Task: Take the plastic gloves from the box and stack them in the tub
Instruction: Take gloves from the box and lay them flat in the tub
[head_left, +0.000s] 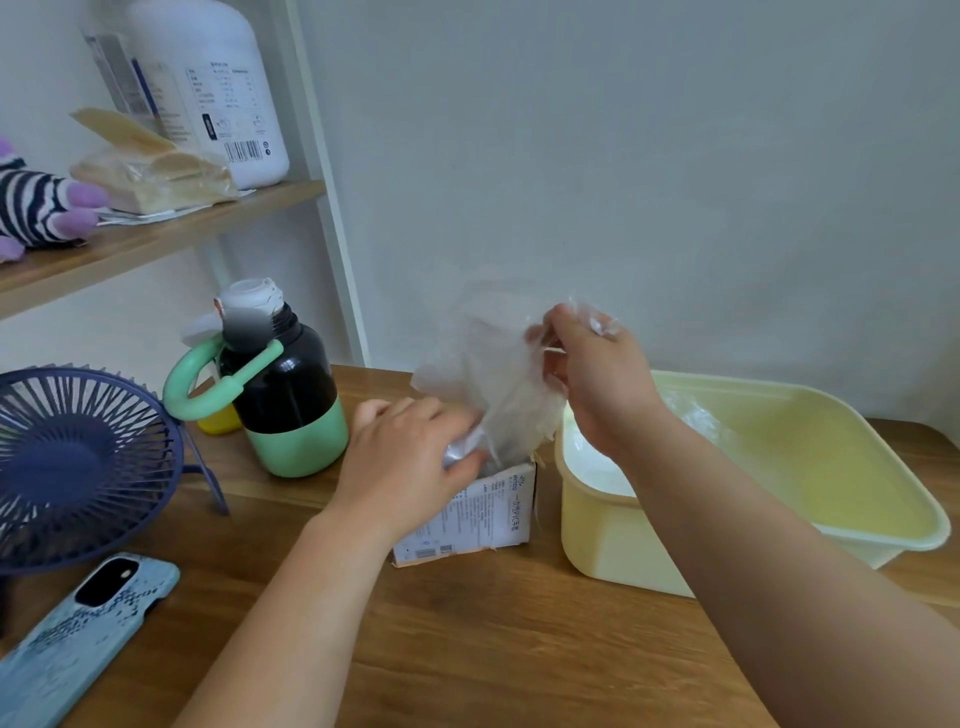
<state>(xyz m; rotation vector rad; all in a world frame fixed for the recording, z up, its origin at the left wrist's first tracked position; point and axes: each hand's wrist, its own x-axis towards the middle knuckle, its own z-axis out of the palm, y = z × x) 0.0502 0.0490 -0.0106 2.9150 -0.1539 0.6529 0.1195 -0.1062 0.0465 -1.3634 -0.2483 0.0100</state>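
A small white cardboard box (488, 514) with printed text stands on the wooden table, between the flask and the tub. My left hand (410, 457) rests on top of the box, its fingers curled over the plastic at the opening. My right hand (597, 374) is raised above the box and pinches a clear plastic glove (483, 364), which hangs blurred down to the box. The pale yellow tub (831, 467) sits to the right, with clear gloves (696, 415) lying inside near its back left.
A black and mint flask (291, 410) stands left of the box. A navy desk fan (78, 462) and a phone in a blue case (83, 634) lie at the left. A shelf (156, 239) above holds a white jug and bread.
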